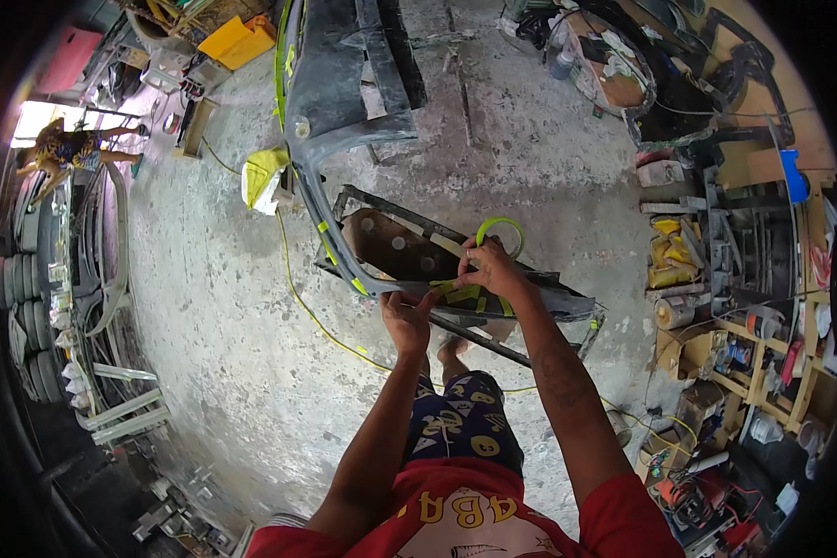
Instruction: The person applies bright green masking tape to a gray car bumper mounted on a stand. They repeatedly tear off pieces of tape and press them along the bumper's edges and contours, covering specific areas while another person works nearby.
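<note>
The left hand (406, 321) and the right hand (493, 270) both work at the near edge of a dark grey car bumper (335, 102), which lies ahead of the person, curving down from the far side and then running right beneath the hands. The left hand rests at the bumper's near corner, its fingers curled and its thumb reaching right along the edge; whether it presses or pinches the tape there, I cannot tell. The right hand is just beside it, thumb and fingers drawn close together over the edge, though what sits between the fingertips is too small to make out.

A yellow-green roll of tape (516, 230) stands against the far side of the right hand, its lower rim hidden by the fingers. Short yellow-green strips (323, 226) cross the curved edge left of and beyond the left hand, and more lie along the near edge, around and below the right hand.

Under the bumper, a black frame (381, 200) stands on the stained concrete floor (223, 279), a brown panel (372, 237) within it. A thin yellow hose (325, 332) curves across the floor, left of the hands, near a yellow-and-white bag (265, 177). At far left is another person (65, 149), well apart.
</note>
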A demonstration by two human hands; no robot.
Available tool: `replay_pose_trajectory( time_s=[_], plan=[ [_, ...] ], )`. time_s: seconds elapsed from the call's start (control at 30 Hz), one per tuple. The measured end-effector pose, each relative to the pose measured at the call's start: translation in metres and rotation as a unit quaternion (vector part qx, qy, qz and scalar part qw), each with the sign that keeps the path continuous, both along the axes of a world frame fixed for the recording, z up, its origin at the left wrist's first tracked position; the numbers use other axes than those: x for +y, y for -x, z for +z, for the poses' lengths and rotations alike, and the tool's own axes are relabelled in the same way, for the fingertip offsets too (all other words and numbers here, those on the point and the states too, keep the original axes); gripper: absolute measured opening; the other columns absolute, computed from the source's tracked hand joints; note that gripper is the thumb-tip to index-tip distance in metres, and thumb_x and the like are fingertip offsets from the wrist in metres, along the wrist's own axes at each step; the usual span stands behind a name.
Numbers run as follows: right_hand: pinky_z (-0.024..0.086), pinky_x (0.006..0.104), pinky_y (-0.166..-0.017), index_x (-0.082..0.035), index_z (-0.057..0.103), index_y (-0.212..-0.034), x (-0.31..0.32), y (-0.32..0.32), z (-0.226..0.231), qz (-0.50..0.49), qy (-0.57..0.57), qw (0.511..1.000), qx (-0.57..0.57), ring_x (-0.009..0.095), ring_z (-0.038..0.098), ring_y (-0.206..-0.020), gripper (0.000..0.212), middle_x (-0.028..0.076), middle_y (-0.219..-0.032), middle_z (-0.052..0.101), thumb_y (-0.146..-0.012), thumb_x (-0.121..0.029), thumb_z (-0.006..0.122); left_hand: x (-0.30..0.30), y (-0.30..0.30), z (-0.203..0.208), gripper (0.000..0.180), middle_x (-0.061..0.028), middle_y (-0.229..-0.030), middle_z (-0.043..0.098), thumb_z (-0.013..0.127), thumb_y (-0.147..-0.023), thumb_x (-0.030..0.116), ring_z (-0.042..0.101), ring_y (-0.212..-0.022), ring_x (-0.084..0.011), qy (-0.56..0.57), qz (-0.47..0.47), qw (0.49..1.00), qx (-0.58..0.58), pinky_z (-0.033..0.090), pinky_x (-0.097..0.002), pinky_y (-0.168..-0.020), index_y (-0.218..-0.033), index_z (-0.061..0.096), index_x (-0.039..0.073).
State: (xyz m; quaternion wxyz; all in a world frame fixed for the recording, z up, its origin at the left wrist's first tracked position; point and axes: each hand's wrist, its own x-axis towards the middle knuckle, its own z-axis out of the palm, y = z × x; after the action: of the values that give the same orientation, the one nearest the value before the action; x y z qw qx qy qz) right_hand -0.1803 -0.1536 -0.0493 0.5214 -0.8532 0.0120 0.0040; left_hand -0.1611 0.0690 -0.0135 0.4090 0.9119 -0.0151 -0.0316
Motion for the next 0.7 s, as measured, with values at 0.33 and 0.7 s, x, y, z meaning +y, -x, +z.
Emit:
replay_pose_trajectory(
  time_s=[0.33,0.7],
  plan=[
    [0.047,0.0432,-0.095,-0.014,0.08,-0.084,0.018,0.009,0.008,-0.056,0.082,0.994,-0.05,0.032,0.055,-0.109,0.025,0.007,-0.113,0.063,-0.063,-0.021,0.091,0.017,-0.004,0.006,0.041,-0.0159,-0.083,0.06,0.091,-0.073,0.026,0.061,-0.078,-0.0325,0.017,-0.005,0.999,0.028,0.048,-0.0427,-0.072,-0.073,0.059,0.0],
    [0.044,0.0451,-0.107,-0.016,0.081,-0.103,0.014,0.016,0.032,0.049,0.152,0.987,-0.016,0.036,0.05,-0.123,0.021,0.012,-0.126,0.061,-0.084,-0.015,0.073,0.158,0.053,0.036,0.031,-0.0072,-0.065,0.056,0.083,-0.083,0.013,0.051,-0.055,-0.014,0.032,-0.082,0.979,0.183,0.041,-0.0336,-0.053,-0.077,0.054,0.003]
  ],
)
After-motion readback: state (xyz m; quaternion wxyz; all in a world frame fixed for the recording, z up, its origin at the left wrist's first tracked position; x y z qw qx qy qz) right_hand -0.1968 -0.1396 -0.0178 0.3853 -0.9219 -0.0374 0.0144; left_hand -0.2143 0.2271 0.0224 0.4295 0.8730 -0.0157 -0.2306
